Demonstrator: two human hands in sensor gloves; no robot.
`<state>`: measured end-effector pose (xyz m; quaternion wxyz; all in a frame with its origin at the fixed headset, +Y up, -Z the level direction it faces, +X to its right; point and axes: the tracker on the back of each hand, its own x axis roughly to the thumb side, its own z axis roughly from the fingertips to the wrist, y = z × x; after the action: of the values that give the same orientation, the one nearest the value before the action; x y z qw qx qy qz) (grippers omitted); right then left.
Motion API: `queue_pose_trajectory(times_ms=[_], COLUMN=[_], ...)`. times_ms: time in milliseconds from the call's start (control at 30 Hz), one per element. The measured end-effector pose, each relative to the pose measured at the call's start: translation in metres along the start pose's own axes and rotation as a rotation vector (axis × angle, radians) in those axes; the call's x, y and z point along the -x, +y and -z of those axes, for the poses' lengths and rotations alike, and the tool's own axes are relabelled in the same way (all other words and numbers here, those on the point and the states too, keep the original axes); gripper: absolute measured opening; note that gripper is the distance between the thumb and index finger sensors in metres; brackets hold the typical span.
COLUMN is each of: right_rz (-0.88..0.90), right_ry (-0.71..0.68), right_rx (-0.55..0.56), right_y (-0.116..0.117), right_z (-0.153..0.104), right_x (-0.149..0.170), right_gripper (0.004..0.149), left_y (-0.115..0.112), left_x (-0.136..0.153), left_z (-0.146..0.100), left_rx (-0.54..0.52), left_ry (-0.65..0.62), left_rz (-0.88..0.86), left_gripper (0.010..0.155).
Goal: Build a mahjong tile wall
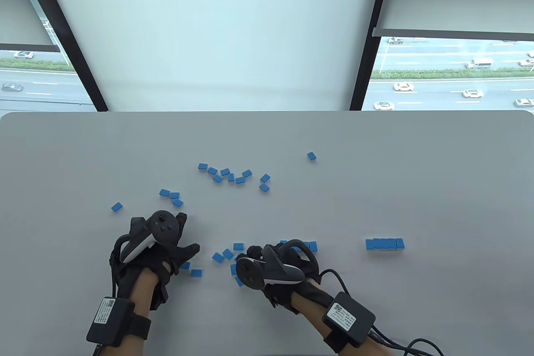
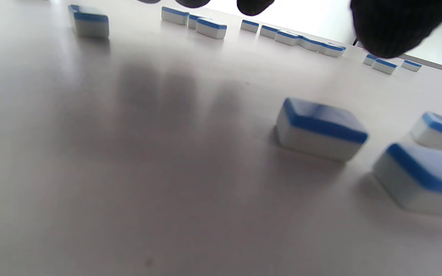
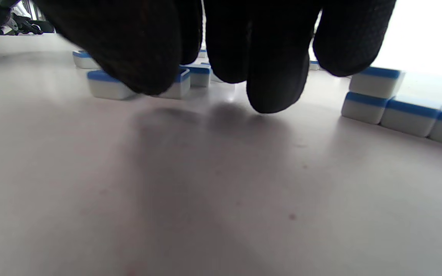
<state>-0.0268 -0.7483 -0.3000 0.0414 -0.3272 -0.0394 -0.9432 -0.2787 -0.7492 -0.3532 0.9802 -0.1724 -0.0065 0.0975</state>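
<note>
Blue-backed, white-bodied mahjong tiles (image 1: 227, 175) lie scattered on the table (image 1: 417, 164) beyond both hands.
Left hand (image 1: 167, 247) hovers spread, holding nothing; right hand (image 1: 283, 264) covers tiles, its grip hidden; a short row (image 1: 384, 243) sits right.

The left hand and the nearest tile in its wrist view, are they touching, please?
Apart. The left wrist view shows the left hand's fingertips at the top edge, with bare table between them and the tile.

Overhead view faces windows; wrist views skim table (image 1: 375, 164) (close)
</note>
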Motion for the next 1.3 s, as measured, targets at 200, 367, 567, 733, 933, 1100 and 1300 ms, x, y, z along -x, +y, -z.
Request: queue_pose_trajectory(times_ms=[200,367,567,733,933,1100,1300], right_rz=[-0.009,-0.026,0.021,0.026,0.002,0.022,0.040], right_ry=[-0.009,-0.008,0.022,0.016,0.028,0.104,0.213], right_rx=[0.014,0.000,-0.077,-0.093,-0.009,0.164,0.280], right_y=[0.000,0.003,0.003,0.003,-0.005,-0.032,-0.051], right_z=[0.000,0.001,0.005,0.006,0.003,-0.003,-0.017], right_x=[-0.004,-0.006,-0.004,-0.004,0.004,0.028,0.062], right_gripper=[0.062,0.059,0.059,0.059,0.059,0.059,0.059], left_y=[0.000,-0.001,-0.001,-0.002,-0.002,-0.001,-0.001], left_x=[0.000,0.000,-0.001,-0.001,-0.001,0.001,0.000], left_z=[0.000,0.000,0.001,0.001,0.001,0.002,0.002], left_rx=[0.003,0.010,0.014,0.019,0.020,0.022,0.021], left_ry=[0.002,0.003,0.004,0.006,0.009,0.016,0.014], left_rz=[-0.002,0.003,0.011,0.012,0.008,0.003,0.000], left_gripper=[0.090,0.090,0.090,0.089,0.089,0.089,0.089])
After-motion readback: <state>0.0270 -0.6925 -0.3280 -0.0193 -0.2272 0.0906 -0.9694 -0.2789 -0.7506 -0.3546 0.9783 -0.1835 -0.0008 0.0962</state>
